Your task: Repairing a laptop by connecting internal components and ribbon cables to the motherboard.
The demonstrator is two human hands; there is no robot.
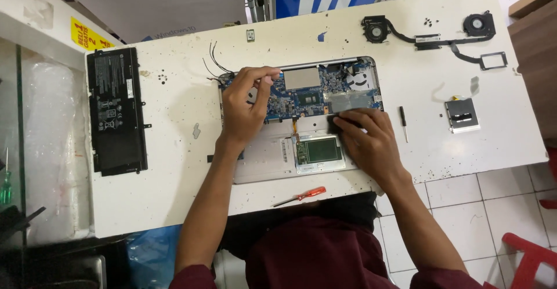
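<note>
A red-handled screwdriver (pixel 301 195) lies at the near edge of the white table (pixel 174 150), below both wrists. The right hand (pixel 368 141) presses flat, fingers together, on the opened silver laptop base (pixel 301 120). The left hand (pixel 246 106) pinches the blue circuit board (pixel 313 89) at its far-left corner. Left of those fingers, well apart, lies a black flat battery (pixel 116 110); bare tabletop lies between.

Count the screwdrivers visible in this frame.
3. An orange-handled screwdriver lies at the table's near edge, a small black screwdriver lies right of the opened laptop, and a green-handled one sits at far left. Others may be hidden.
</note>
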